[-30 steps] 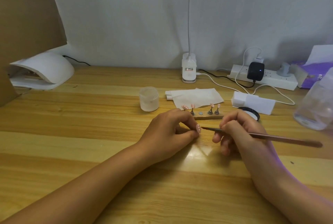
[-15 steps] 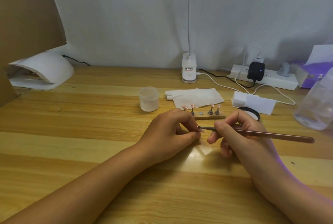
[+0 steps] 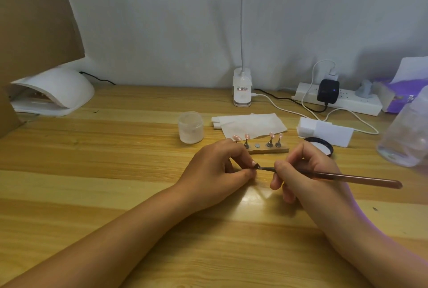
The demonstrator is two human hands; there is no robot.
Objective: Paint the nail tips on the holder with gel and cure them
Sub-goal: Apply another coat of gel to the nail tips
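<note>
While my left hand (image 3: 217,169) pinches 1 nail tip (image 3: 253,163) by its stand, my right hand (image 3: 308,172) grips the brush (image 3: 347,177), bristles on that tip, at 6 o'clock from the holder (image 3: 283,148). I judge gel painting is underway; next needs a steady stroke, then seating it in the empty slot (image 3: 256,145).

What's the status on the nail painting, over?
Left hand pinches one nail tip. Right hand holds brush, bristles at it. Holder behind hands. Nothing blocking.

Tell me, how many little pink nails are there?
5 nails: four stand on the holder, two at its left end, two at its right. The left hand pinches the fifth nail by the brush. Hands may hide others.
</note>
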